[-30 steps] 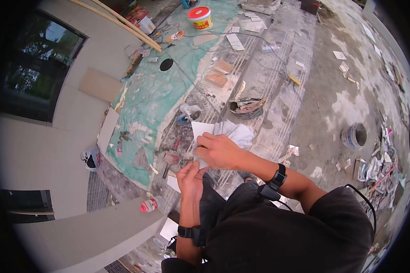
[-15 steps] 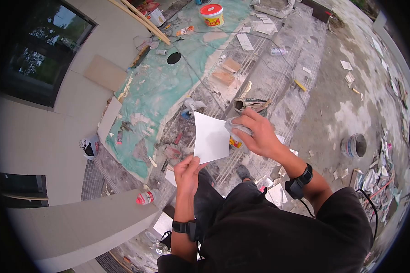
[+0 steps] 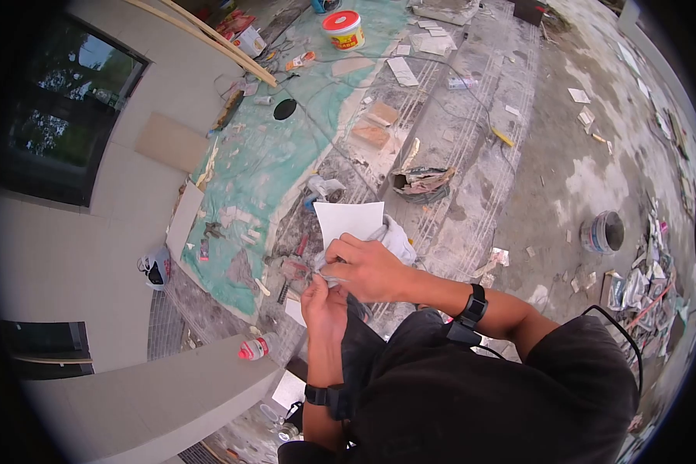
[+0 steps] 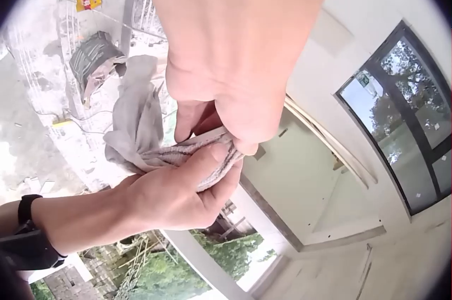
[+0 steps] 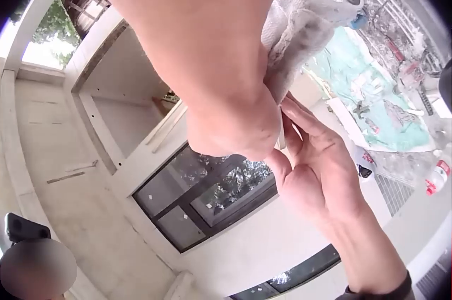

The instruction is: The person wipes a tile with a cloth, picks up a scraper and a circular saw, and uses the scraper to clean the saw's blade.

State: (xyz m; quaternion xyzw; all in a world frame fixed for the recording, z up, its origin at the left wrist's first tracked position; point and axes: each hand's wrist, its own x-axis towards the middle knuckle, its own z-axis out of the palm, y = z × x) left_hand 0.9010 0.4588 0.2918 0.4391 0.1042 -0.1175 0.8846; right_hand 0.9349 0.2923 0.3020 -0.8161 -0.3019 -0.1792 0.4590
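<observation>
R hand (image 3: 373,271) grips cloth (image 3: 398,241), now back at white tile's (image 3: 349,219) 6 o'clock edge; L hand (image 3: 326,313) pinches tile; wiping prob. ongoing.

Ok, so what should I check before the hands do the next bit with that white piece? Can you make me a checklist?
1. Left hand holding the white piece: ok, it has the near end.
2. Right hand holding the cloth: ok, it grips a bunched part.
3. Far end of the white piece uncovered: ok, it shows plainly.
4. Near end clean: cannot tell, the hands and cloth hide it.
5. Ground free of scraps: not ok, many lie about.
</observation>
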